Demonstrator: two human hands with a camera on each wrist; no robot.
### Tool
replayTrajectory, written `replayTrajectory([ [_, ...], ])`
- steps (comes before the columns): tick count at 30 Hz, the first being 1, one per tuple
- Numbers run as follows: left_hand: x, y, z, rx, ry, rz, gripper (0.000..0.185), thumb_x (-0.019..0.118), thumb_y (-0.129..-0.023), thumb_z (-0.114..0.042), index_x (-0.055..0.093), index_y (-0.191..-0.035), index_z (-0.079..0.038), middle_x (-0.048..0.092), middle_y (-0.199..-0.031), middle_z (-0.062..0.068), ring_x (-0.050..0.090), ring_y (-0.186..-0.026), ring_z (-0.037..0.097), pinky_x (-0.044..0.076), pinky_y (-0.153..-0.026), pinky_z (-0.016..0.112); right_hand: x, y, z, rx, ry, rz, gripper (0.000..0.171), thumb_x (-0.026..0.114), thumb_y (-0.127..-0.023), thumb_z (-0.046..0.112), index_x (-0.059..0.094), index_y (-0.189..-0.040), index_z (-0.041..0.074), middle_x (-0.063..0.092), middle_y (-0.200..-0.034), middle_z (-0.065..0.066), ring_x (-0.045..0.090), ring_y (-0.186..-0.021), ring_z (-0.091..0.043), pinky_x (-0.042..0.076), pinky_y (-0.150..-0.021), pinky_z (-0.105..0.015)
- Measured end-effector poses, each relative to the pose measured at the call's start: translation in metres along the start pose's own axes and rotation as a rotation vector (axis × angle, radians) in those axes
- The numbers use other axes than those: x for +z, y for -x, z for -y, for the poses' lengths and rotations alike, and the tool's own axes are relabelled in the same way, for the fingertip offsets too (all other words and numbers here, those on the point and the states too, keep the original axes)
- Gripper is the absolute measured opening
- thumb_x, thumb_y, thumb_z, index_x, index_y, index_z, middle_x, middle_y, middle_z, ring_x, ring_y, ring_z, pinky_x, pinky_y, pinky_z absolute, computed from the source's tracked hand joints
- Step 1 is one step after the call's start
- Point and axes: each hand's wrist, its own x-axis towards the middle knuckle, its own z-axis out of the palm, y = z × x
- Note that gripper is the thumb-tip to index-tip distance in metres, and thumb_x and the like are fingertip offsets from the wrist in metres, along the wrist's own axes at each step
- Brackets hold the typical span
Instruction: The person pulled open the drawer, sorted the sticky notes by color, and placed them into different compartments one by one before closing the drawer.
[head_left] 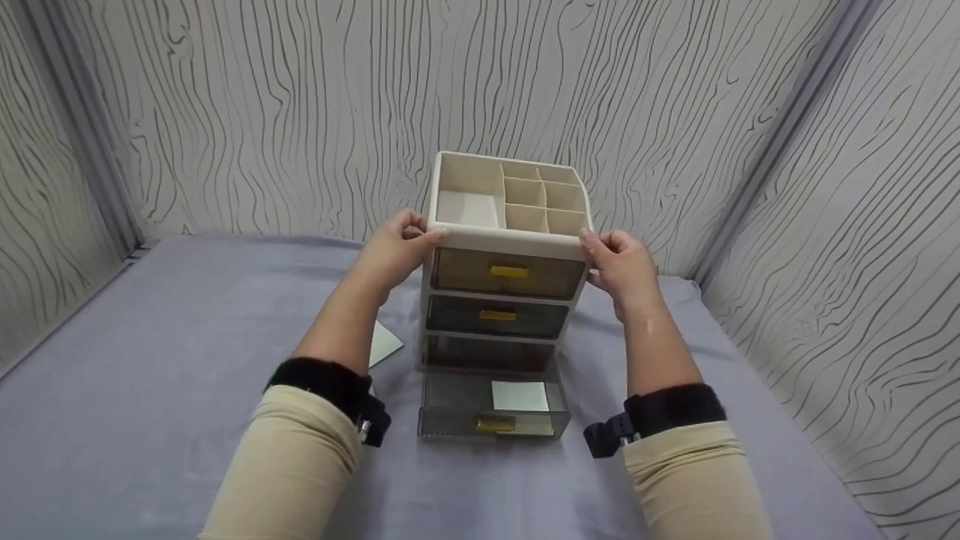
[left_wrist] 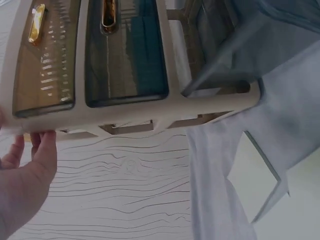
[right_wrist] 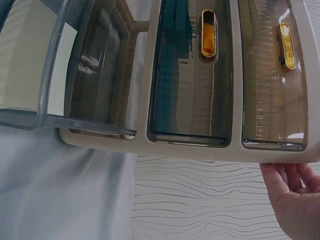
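A person's two hands grip a cream plastic drawer unit [head_left: 504, 247] by its upper corners as it stands on a grey-lilac cloth [head_left: 150, 375] that covers the table, near the back of the surface. The left hand [head_left: 396, 251] curls its fingers round the unit's top left edge; the right hand [head_left: 621, 264] wraps its fingers round the top right edge. The unit's open top is split into one large compartment and several small ones. Below sit two closed smoky drawers with yellow handles, while the bottom drawer [head_left: 491, 409] is pulled out toward the person and holds a pale square of paper [head_left: 520, 396]. A second pale sheet [head_left: 384, 343] lies flat on the cloth just left of the unit, partly hidden by the left forearm. Both forearms wear beige sleeves and black wrist straps [head_left: 330, 382]. Walls papered in a pale wood-grain pattern of wavy dark lines [head_left: 225, 112] close in behind and on both sides, meeting the table at grey corner strips. In the wrist views the unit's side fills the picture, with a palm beneath its edge
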Motion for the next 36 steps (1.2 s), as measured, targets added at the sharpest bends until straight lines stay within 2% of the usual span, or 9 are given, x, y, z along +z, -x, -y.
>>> replayTrajectory([
  [2, -0.003, 0.002, 0.007, -0.004, 0.000, 0.026, 0.037, 0.061, -0.085, -0.040, 0.048, -0.107, -0.013, 0.055, -0.114, 0.006, 0.050, -0.104, 0.020, 0.040, -0.089, 0.040, 0.001, 0.000, -0.001, 0.000, 0.000, 0.000, 0.034, 0.059, -0.087, 0.038, 0.051, -0.096, 0.006, 0.050, -0.116, -0.014, 0.051, -0.109, -0.025, 0.045, -0.090, -0.038],
  [7, -0.005, 0.006, 0.019, -0.008, -0.124, 0.096, 0.040, 0.061, -0.086, -0.037, 0.048, -0.114, -0.011, 0.054, -0.118, 0.008, 0.049, -0.110, 0.024, 0.039, -0.092, 0.044, 0.001, -0.002, -0.002, 0.005, 0.008, -0.005, 0.035, 0.058, -0.088, 0.039, 0.052, -0.100, 0.006, 0.050, -0.113, -0.012, 0.052, -0.107, -0.024, 0.045, -0.089, -0.038],
  [10, -0.007, 0.009, 0.027, 0.014, -0.258, 0.122, 0.037, 0.059, -0.089, -0.030, 0.049, -0.115, -0.007, 0.055, -0.119, 0.013, 0.051, -0.110, 0.028, 0.041, -0.091, 0.044, 0.001, -0.002, -0.001, 0.001, 0.008, -0.004, 0.034, 0.057, -0.088, 0.038, 0.051, -0.099, 0.007, 0.049, -0.112, -0.012, 0.052, -0.107, -0.024, 0.045, -0.089, -0.038],
  [15, -0.012, 0.018, 0.048, 0.048, -0.496, 0.140, 0.030, 0.057, -0.089, -0.020, 0.054, -0.110, 0.000, 0.060, -0.110, 0.018, 0.056, -0.102, 0.032, 0.045, -0.084, 0.044, 0.000, -0.002, -0.002, 0.005, 0.012, 0.004, 0.032, 0.058, -0.088, 0.038, 0.050, -0.096, 0.008, 0.049, -0.113, -0.012, 0.052, -0.107, -0.024, 0.045, -0.089, -0.038],
  [22, -0.019, 0.039, 0.074, 0.117, -0.846, 0.284, 0.027, 0.069, -0.079, -0.019, 0.060, -0.095, 0.000, 0.063, -0.093, 0.012, 0.058, -0.091, 0.031, 0.046, -0.079, 0.044, 0.000, -0.003, -0.002, 0.014, -0.019, 0.020, 0.032, 0.059, -0.087, 0.037, 0.050, -0.095, 0.008, 0.049, -0.111, -0.011, 0.051, -0.107, -0.024, 0.045, -0.090, -0.039],
  [25, -0.018, 0.049, 0.082, 0.083, -0.927, 0.312, 0.028, 0.073, -0.075, -0.018, 0.061, -0.094, -0.001, 0.063, -0.090, 0.009, 0.058, -0.086, 0.027, 0.047, -0.074, 0.042, 0.000, -0.003, -0.003, 0.010, -0.007, 0.024, 0.033, 0.059, -0.087, 0.039, 0.050, -0.097, 0.008, 0.049, -0.112, -0.012, 0.051, -0.107, -0.024, 0.044, -0.091, -0.040],
  [30, -0.016, 0.062, 0.097, 0.006, -1.010, 0.281, 0.034, 0.079, -0.066, -0.020, 0.061, -0.090, -0.004, 0.061, -0.088, 0.008, 0.054, -0.077, 0.021, 0.047, -0.065, 0.041, -0.001, -0.003, -0.004, 0.004, -0.001, 0.033, 0.034, 0.057, -0.088, 0.039, 0.050, -0.098, 0.008, 0.049, -0.116, -0.013, 0.050, -0.109, -0.025, 0.042, -0.093, -0.041],
  [32, -0.015, 0.066, 0.102, -0.015, -1.031, 0.270, 0.041, 0.082, -0.062, -0.023, 0.062, -0.092, -0.004, 0.059, -0.090, 0.009, 0.053, -0.079, 0.023, 0.047, -0.065, 0.042, -0.001, -0.003, -0.004, 0.005, -0.004, 0.034, 0.033, 0.057, -0.088, 0.039, 0.050, -0.097, 0.008, 0.049, -0.115, -0.012, 0.051, -0.109, -0.025, 0.043, -0.092, -0.041],
  [36, -0.016, 0.071, 0.109, -0.041, -1.055, 0.280, 0.055, 0.086, -0.054, -0.029, 0.063, -0.098, -0.004, 0.055, -0.099, 0.013, 0.051, -0.094, 0.032, 0.046, -0.074, 0.046, -0.001, -0.003, -0.003, 0.002, -0.024, 0.034, 0.031, 0.058, -0.088, 0.038, 0.049, -0.092, 0.008, 0.049, -0.109, -0.010, 0.051, -0.104, -0.023, 0.044, -0.091, -0.041],
])
